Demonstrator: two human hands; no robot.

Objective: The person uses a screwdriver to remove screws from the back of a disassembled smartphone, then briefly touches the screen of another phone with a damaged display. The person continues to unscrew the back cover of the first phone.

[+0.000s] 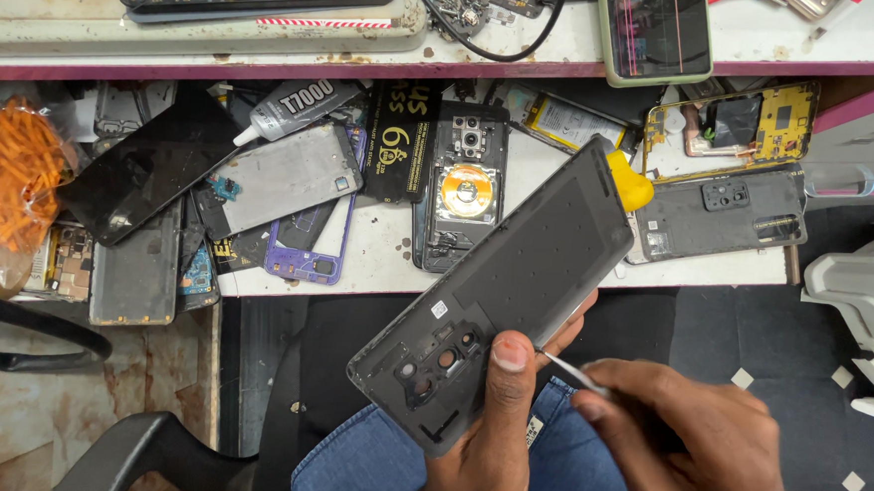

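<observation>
Left hand (491,448) grips a grey phone back cover (500,289); right hand (700,449) pinches thin tweezers (575,374) beside it, above the littered worktop (397,248)

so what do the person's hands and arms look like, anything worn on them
Both are bare: the left hand and right hand show no gloves, rings, watch or sleeves. The fingers have short, trimmed nails. The forearms are out of frame.

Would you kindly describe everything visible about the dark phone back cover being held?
The dark phone back cover is a grey, matte, plastic-looking panel, inner side up, tilted diagonally above the lap. Camera cut-outs sit near its lower end, beside a small white sticker. The left hand pinches its lower edge, thumb on top; the right hand brings thin tweezers alongside.
</observation>
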